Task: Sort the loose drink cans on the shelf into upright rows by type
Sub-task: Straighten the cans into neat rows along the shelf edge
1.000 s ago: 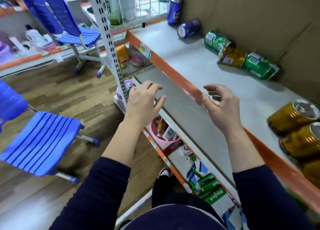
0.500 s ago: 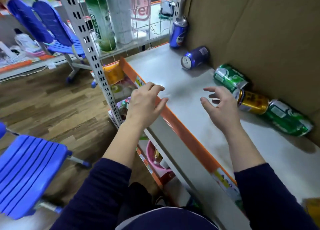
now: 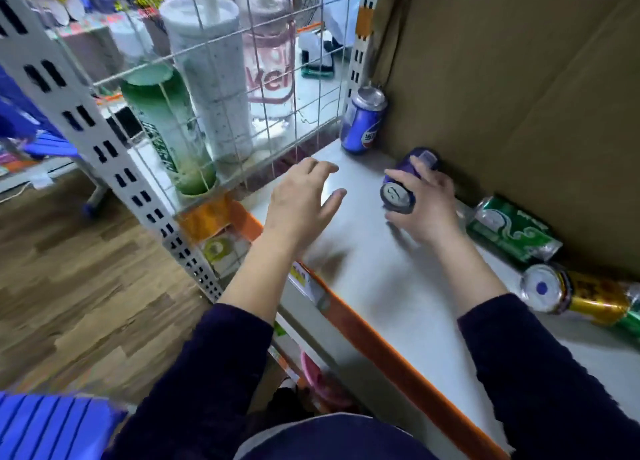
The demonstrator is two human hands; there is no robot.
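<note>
Gripping a seemingly tipped blue can [image 3: 397, 196] in right hand [image 3: 429, 212].
Hovering left hand [image 3: 298, 210] above shelf [image 3: 374, 286], fingers [image 3: 325, 167] spread wide.

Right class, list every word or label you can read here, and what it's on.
"Mer", roughly, partly hidden: pink print on the clear bottle.
White logo characters, blurred: upright blue can.
Too blurred to read: held blue can, green can, gold can, shelf-edge tag.
</note>
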